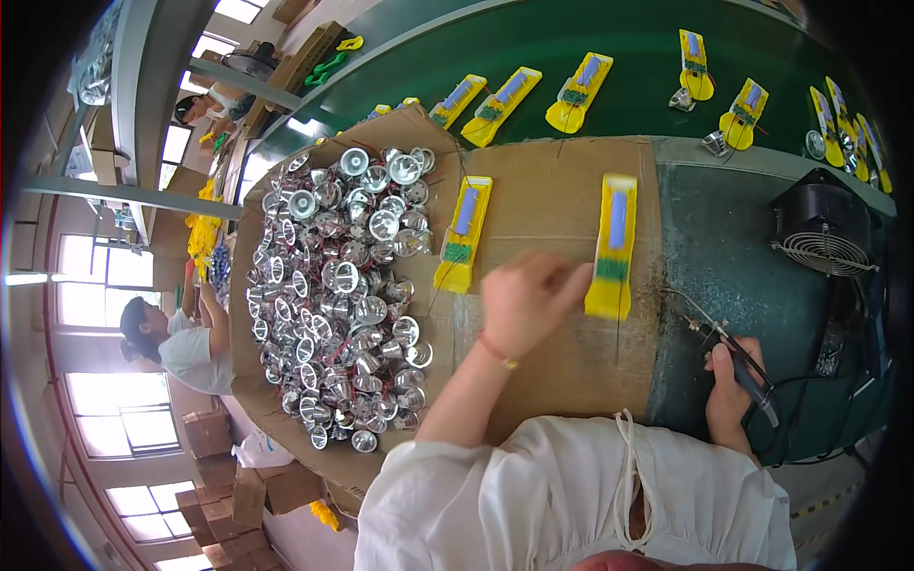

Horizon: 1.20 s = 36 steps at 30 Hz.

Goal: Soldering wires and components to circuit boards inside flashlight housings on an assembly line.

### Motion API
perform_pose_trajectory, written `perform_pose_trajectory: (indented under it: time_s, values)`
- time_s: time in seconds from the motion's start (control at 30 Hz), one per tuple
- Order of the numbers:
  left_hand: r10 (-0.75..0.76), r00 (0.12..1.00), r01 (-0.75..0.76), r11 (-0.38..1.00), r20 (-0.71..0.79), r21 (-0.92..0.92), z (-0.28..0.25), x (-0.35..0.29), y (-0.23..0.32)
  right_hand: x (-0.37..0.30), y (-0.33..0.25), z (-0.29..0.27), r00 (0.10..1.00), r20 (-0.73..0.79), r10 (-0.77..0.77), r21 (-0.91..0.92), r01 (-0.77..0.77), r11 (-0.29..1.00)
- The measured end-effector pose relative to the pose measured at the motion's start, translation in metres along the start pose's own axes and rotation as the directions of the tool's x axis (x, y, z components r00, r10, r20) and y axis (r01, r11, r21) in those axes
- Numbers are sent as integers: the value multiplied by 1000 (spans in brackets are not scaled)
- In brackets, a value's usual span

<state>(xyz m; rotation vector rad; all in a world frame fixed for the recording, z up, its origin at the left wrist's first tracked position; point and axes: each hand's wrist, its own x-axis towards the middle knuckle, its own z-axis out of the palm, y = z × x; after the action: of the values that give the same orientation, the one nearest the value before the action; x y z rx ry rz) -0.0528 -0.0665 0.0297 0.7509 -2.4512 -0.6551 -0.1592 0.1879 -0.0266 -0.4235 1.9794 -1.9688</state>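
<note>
At the far left a person in a white shirt bends over another bench, with stacked cardboard boxes below. Next comes a big heap of shiny silver reflector cups lying on a sheet of cardboard that covers the bench. Just right of the heap lies a yellow case with a blue battery and green circuit board showing. The left hand reaches forward over the cardboard, fingers curled, its fingertips pinching the lower edge of a second yellow case lying lengthwise. Beyond it, a green belt carries more yellow cases. The right hand rests on the dark mat, closed around a soldering iron whose tip points up-left. A black fan sits at the far right.
</note>
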Motion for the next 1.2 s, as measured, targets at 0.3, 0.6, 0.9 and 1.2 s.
perform_pose_trajectory:
  time_s: [0.3, 0.6, 0.9, 1.2]
  values:
    - [43, 949, 186, 723, -312, 666, -95, 28, -135, -7, 0, 5, 1000, -25, -11, 50, 13, 999]
    - [-320, 947, 303, 854, 33, -423, -49, -24, -13, -16, -24, 15, 991, 90, -102, 8, 102, 995]
    - [-223, 945, 294, 900, 238, -323, 5, -73, 10, -17, -26, 32, 926, 255, -277, -28, 293, 956]
    - [-234, 942, 307, 889, 239, -339, 10, -71, 13, -24, -19, 34, 944, 246, -222, -75, 246, 966]
